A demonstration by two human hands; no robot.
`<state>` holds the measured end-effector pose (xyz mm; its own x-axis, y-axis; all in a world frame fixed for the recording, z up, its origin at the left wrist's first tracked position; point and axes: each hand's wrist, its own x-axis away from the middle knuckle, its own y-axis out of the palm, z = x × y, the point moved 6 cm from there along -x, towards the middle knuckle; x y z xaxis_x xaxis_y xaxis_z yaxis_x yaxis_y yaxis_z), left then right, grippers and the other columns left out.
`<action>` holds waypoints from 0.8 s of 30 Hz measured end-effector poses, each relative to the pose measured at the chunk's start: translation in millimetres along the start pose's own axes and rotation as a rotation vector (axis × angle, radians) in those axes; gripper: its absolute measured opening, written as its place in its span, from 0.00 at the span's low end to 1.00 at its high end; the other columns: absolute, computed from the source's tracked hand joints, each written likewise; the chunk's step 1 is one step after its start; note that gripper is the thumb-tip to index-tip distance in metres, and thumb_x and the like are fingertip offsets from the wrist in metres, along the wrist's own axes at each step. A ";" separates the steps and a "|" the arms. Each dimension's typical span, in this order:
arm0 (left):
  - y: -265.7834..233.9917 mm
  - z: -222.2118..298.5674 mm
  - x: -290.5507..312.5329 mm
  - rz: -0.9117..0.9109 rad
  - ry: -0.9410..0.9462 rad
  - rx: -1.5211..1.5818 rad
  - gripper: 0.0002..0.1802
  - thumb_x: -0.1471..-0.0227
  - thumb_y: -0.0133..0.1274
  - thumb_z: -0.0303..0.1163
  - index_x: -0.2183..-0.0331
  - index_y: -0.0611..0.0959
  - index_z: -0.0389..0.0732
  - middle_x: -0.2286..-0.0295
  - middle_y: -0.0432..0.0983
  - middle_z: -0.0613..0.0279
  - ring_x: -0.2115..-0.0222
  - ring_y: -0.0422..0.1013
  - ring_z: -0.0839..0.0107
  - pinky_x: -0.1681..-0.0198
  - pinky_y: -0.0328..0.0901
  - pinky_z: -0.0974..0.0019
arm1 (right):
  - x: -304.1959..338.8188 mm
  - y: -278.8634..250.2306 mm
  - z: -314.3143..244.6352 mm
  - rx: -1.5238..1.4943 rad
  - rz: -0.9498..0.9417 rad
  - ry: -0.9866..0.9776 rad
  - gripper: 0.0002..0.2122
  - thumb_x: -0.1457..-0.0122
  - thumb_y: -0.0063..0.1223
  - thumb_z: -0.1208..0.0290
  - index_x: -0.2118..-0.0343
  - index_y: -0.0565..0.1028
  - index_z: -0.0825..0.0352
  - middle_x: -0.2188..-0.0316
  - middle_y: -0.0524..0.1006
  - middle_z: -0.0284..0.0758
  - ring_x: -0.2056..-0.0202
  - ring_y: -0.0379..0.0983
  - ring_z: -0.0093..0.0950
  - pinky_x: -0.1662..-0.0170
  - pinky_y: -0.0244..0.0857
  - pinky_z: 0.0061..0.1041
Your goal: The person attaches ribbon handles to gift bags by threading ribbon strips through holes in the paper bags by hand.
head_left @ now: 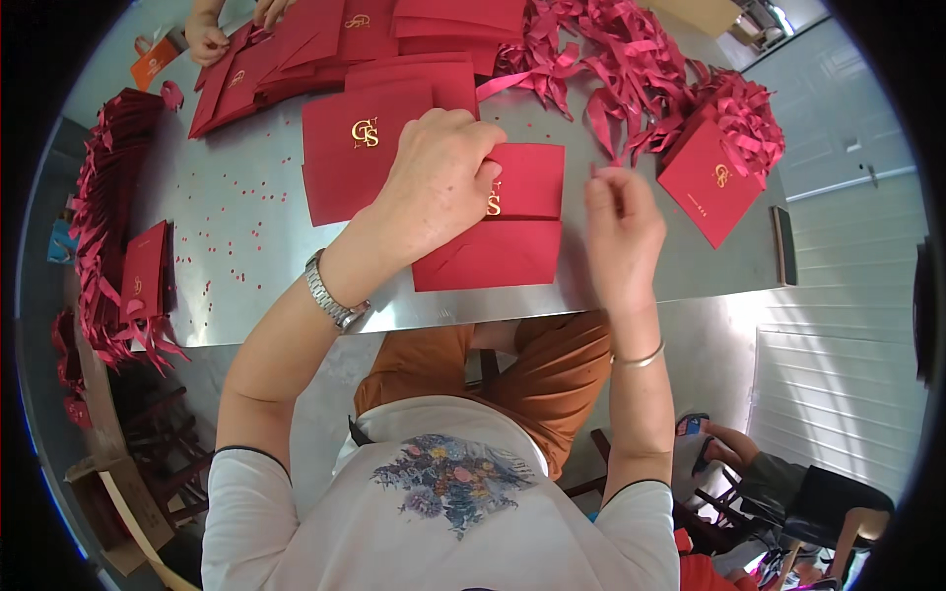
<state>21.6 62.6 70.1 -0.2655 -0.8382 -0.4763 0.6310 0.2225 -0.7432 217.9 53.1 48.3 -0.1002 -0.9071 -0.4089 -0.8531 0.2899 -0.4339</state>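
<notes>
A flat red paper bag (493,258) with gold lettering lies in front of me near the table's front edge, its lower part folded. My left hand (440,177) is closed over the bag's upper left part, thumb and forefinger curled together near its top edge. What those fingertips hold is hidden. Just right of the bag, my right hand (625,231) pinches the end of a pinkish-red ribbon (613,148) beside the ribbon heap. More flat red bags (335,163) lie stacked under and beyond my left wrist.
A tangled heap of ribbons (631,59) covers the back right, with a ribboned red bag (711,187) beside it. Finished-looking bags with ribbons (108,217) line the left edge. Another person's hand (207,41) touches bags at the far left. Small red paper dots litter the metal table (207,315).
</notes>
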 end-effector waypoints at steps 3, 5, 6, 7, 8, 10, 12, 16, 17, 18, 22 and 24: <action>2.7 7.3 -5.3 -0.074 -0.060 0.075 0.09 0.57 0.56 0.26 0.69 0.81 0.34 0.73 0.77 0.50 0.69 0.73 0.52 0.62 0.67 0.53 | 19.8 20.4 -22.5 0.016 -0.061 -0.120 0.04 0.45 0.54 0.77 0.67 0.75 0.68 0.73 0.76 0.42 0.73 0.75 0.39 0.69 0.68 0.30; 6.8 2.8 -7.6 -0.181 -0.173 0.196 0.10 0.56 0.56 0.27 0.68 0.81 0.34 0.73 0.77 0.49 0.70 0.74 0.53 0.63 0.67 0.55 | 24.7 27.1 -21.3 0.030 -0.047 -0.170 0.04 0.46 0.54 0.78 0.67 0.75 0.68 0.73 0.77 0.41 0.71 0.75 0.40 0.68 0.68 0.30; 13.6 -2.8 -5.3 -0.276 -0.293 0.319 0.12 0.56 0.56 0.28 0.67 0.81 0.33 0.72 0.78 0.48 0.70 0.75 0.55 0.63 0.68 0.57 | 26.3 26.5 -20.8 0.015 -0.018 -0.175 0.04 0.46 0.55 0.78 0.67 0.75 0.68 0.73 0.77 0.40 0.71 0.75 0.39 0.68 0.68 0.30; 15.4 -5.1 -5.8 -0.281 -0.296 0.319 0.12 0.56 0.56 0.28 0.67 0.81 0.33 0.72 0.78 0.48 0.70 0.75 0.55 0.63 0.68 0.57 | 28.0 25.5 -20.4 0.001 0.010 -0.181 0.04 0.47 0.55 0.78 0.68 0.75 0.68 0.73 0.77 0.40 0.72 0.75 0.38 0.68 0.68 0.29; 21.6 -9.4 -4.2 -0.352 -0.350 0.404 0.13 0.56 0.56 0.28 0.66 0.82 0.33 0.72 0.78 0.48 0.71 0.75 0.57 0.64 0.68 0.60 | 29.3 25.4 -19.3 -0.001 0.007 -0.177 0.04 0.47 0.55 0.78 0.68 0.75 0.68 0.73 0.77 0.40 0.72 0.75 0.38 0.68 0.68 0.29; 27.3 -12.5 0.9 -0.423 -0.411 0.491 0.14 0.56 0.57 0.29 0.64 0.82 0.33 0.72 0.79 0.49 0.71 0.75 0.60 0.64 0.68 0.62 | 31.5 24.6 -12.8 -0.068 -0.021 -0.091 0.04 0.47 0.56 0.78 0.69 0.76 0.68 0.74 0.77 0.39 0.72 0.75 0.35 0.67 0.68 0.28; 27.4 -9.9 1.2 -0.410 -0.374 0.555 0.14 0.55 0.57 0.28 0.63 0.82 0.34 0.74 0.78 0.50 0.73 0.74 0.64 0.66 0.67 0.65 | 32.5 22.7 -16.4 -0.052 -0.032 -0.112 0.03 0.47 0.56 0.78 0.69 0.76 0.68 0.74 0.77 0.38 0.73 0.75 0.33 0.68 0.68 0.27; 25.7 -6.5 6.8 -0.404 -0.413 0.626 0.13 0.54 0.56 0.27 0.63 0.82 0.34 0.75 0.78 0.51 0.75 0.73 0.66 0.68 0.67 0.65 | 32.7 21.2 -22.2 -0.036 -0.039 -0.128 0.02 0.48 0.55 0.78 0.70 0.76 0.68 0.76 0.77 0.37 0.74 0.74 0.32 0.69 0.68 0.26; 23.1 -4.9 6.0 -0.393 -0.394 0.609 0.13 0.54 0.56 0.26 0.63 0.82 0.34 0.75 0.78 0.51 0.76 0.73 0.67 0.69 0.67 0.65 | 32.2 21.0 -22.6 -0.038 -0.041 -0.125 0.02 0.48 0.55 0.78 0.70 0.76 0.68 0.76 0.77 0.37 0.74 0.74 0.32 0.69 0.68 0.26; 20.7 -3.1 5.4 -0.383 -0.375 0.592 0.12 0.54 0.56 0.26 0.64 0.82 0.34 0.76 0.78 0.51 0.77 0.73 0.67 0.69 0.67 0.65 | 31.8 20.4 -24.2 -0.029 -0.038 -0.147 0.02 0.48 0.56 0.78 0.71 0.76 0.68 0.76 0.77 0.37 0.75 0.74 0.32 0.70 0.68 0.25; 12.7 2.8 8.8 -0.342 -0.346 0.539 0.13 0.55 0.55 0.26 0.64 0.83 0.34 0.77 0.78 0.50 0.78 0.73 0.67 0.71 0.66 0.65 | 30.6 22.4 -30.0 -0.024 -0.045 -0.065 0.02 0.48 0.57 0.77 0.72 0.77 0.68 0.79 0.77 0.37 0.78 0.74 0.29 0.72 0.68 0.24; 12.1 4.1 9.8 -0.309 -0.312 0.477 0.13 0.55 0.54 0.25 0.64 0.83 0.35 0.78 0.78 0.48 0.78 0.74 0.65 0.70 0.67 0.64 | 29.9 23.1 -28.7 -0.029 -0.045 -0.020 0.02 0.48 0.57 0.76 0.72 0.77 0.68 0.80 0.76 0.37 0.79 0.74 0.28 0.73 0.68 0.24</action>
<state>29.6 55.0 58.5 -0.3078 -0.9495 -0.0612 0.8331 -0.2378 -0.4994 180.5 23.9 49.2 -0.0511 -0.9125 -0.4059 -0.8712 0.2394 -0.4286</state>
